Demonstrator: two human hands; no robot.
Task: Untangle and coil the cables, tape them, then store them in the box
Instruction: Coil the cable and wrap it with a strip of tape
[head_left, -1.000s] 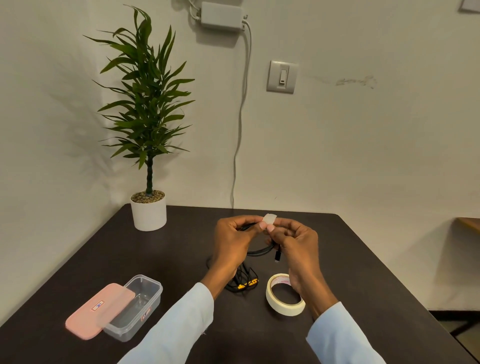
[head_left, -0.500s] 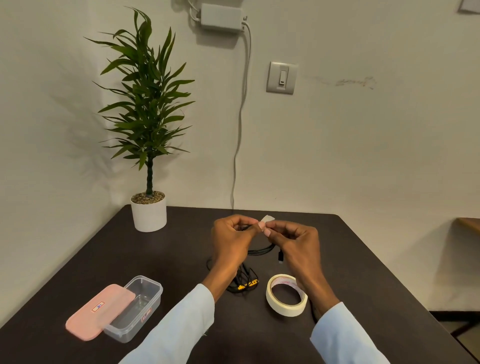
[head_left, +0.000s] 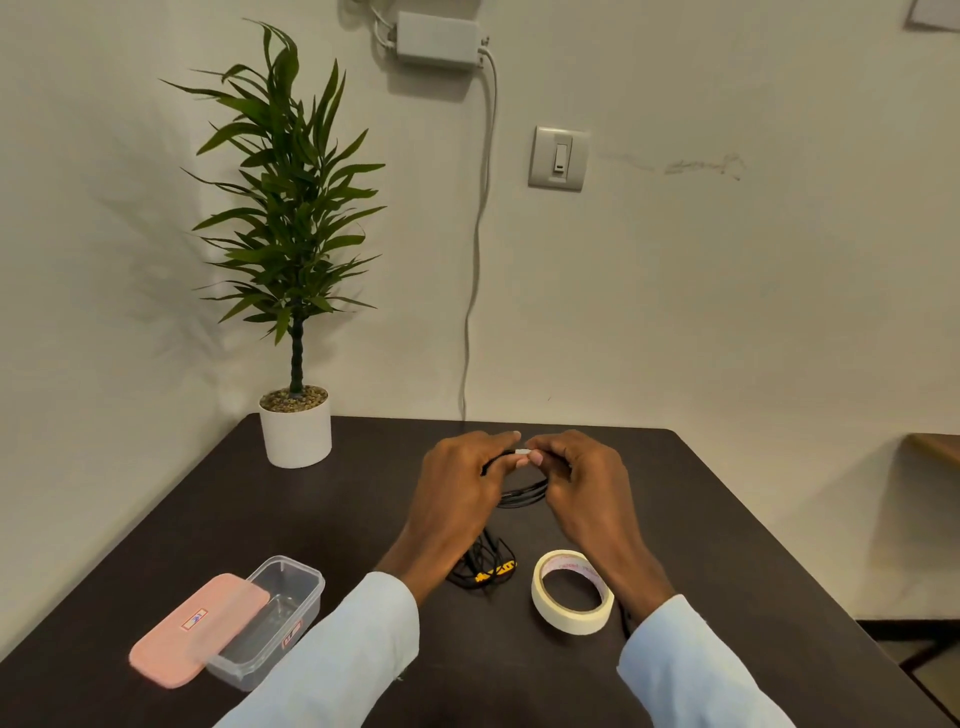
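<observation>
Both hands on the coiled cable, tape strip at the fingertips.

My left hand and right hand are raised over the dark table, each gripping the black coiled cable, fingertips pinching a small white tape strip on its top. A second black cable lies below my left wrist, beside the tape roll. The clear box sits near left, pink lid resting askew across it.

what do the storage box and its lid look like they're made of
Box: clear, glossy, probably hard plastic; you can see the table through its walls. Lid, resting askew across it: opaque pink, matte, likely plastic or silicone; the look leaves that open.
</observation>
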